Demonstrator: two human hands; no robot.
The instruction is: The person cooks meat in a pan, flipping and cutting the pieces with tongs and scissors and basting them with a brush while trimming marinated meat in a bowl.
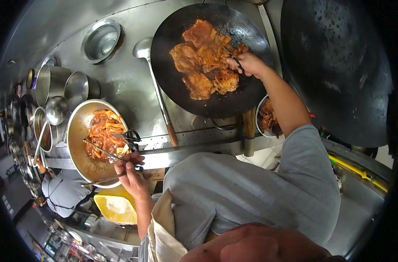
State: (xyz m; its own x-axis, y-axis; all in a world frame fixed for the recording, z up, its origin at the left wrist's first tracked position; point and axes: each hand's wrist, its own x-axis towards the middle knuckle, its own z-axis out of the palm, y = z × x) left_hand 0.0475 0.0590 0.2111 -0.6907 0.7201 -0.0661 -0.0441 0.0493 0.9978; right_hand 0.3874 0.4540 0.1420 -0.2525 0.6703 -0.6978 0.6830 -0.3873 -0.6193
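My left hand (132,177) is closed around long scissor-handled tongs (104,152). Their two thin arms are spread apart, one over a large metal bowl (76,155) and one across its near rim. Red-sauced raw meat slices (104,133) fill part of that bowl, and black-handled scissors (131,136) rest on its right side. Over the right part of a big black wok (172,91) is my right hand (247,65), gripping a thin tool with a dark loop handle (238,65). Its tip reaches the browned meat pieces (210,56) in the wok; my fingers partly hide it.
A long-handled wok ladle (157,87) lies left of the wok. A metal basin (100,41) and several pots (52,81) stand further left. Near my right forearm are a bamboo brush (249,131) and a bowl of dark meat (267,115). A second wok (334,65) stands right. Another person (66,192) is lower left.
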